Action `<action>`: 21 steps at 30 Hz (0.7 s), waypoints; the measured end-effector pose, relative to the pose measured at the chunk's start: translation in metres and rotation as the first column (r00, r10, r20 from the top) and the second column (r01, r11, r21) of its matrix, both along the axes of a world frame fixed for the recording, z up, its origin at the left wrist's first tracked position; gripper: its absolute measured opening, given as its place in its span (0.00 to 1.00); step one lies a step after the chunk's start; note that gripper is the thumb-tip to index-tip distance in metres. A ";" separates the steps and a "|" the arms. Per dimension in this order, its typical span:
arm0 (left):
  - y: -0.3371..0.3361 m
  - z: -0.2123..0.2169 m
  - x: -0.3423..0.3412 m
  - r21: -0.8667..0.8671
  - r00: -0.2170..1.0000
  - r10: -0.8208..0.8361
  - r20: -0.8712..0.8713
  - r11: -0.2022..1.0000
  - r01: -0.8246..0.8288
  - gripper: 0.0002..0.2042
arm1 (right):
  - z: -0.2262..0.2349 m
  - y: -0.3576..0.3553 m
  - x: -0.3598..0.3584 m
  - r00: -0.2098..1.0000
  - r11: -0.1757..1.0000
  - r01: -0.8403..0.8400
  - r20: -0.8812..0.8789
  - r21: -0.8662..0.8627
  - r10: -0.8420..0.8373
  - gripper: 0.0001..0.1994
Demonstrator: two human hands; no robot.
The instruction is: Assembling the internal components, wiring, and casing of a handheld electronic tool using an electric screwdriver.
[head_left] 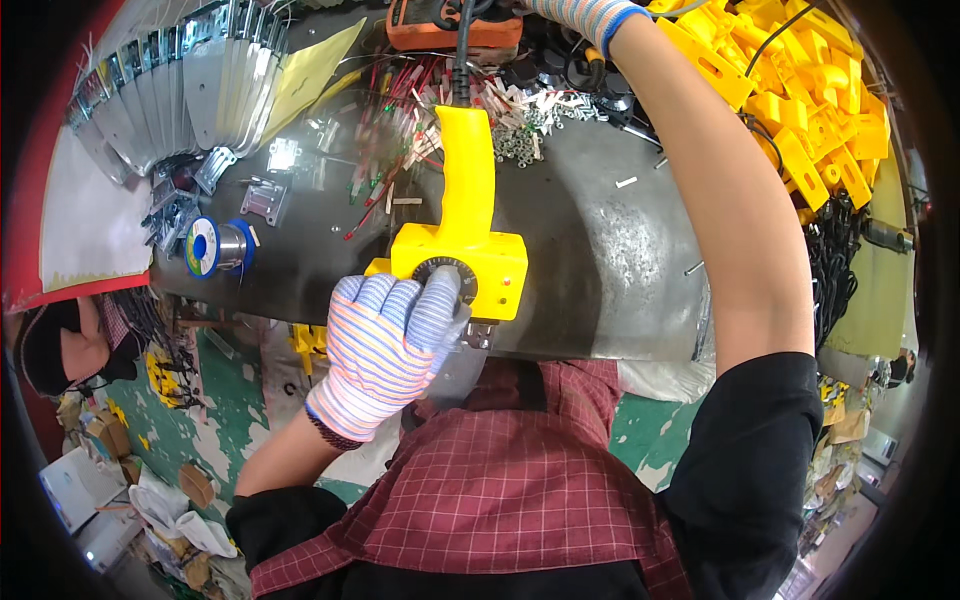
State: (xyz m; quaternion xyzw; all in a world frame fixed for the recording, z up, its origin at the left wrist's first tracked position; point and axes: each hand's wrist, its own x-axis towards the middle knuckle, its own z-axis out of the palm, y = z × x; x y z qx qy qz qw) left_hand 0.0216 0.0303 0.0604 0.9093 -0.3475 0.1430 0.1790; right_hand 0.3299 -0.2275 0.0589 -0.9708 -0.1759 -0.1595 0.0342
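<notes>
Yellow plastic tool (462, 235) with a long handle and a boxy body lies near the middle of the dark metal table (600, 270), its handle pointing toward twelve o'clock and its body close to the table's near edge. A round black dial (447, 275) sits on the face of the body. The left hand (385, 345), in a striped knit glove, comes in from seven o'clock; its grip is clenched about the lower left corner of the tool's body, with fingertips (440, 295) resting on the dial.

A black cable (462, 45) runs from the handle's top toward twelve o'clock, to an orange device (450, 28) at the table's far edge. The right hand (585, 20) reaches up to twelve o'clock, well apart from the tool; only the gloved wrist shows at the frame's rim, so I cannot tell how its grip stands.

At one to two o'clock lies a heap of yellow plastic parts (800, 90). Small metal washers and terminals (530, 125) are scattered just right of the handle, thin red wires (395, 130) just left of it. At nine o'clock sits a solder spool (215, 247), and at ten to eleven o'clock a fan of grey metal plates (180, 90).
</notes>
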 end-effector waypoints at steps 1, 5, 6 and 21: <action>0.001 0.005 0.004 0.070 0.997 -0.075 0.036 0.995 0.072 0.18 | 0.005 -0.008 0.003 0.977 0.729 -0.137 0.029 -0.671 0.210 0.06; 0.006 0.031 0.022 0.245 0.961 -0.274 0.045 0.935 0.255 0.18 | 0.005 -0.009 -0.001 0.995 0.991 0.089 -0.063 0.100 -0.083 0.05; 0.007 0.033 0.027 0.253 0.930 -0.366 0.032 0.903 0.347 0.18 | 0.005 -0.011 0.002 0.997 0.997 0.071 -0.045 0.031 -0.069 0.05; -0.001 0.032 0.025 0.175 0.952 -0.306 -0.023 0.936 0.305 0.19 | 0.023 -0.007 -0.023 0.995 0.962 0.089 -0.056 0.260 -0.077 0.04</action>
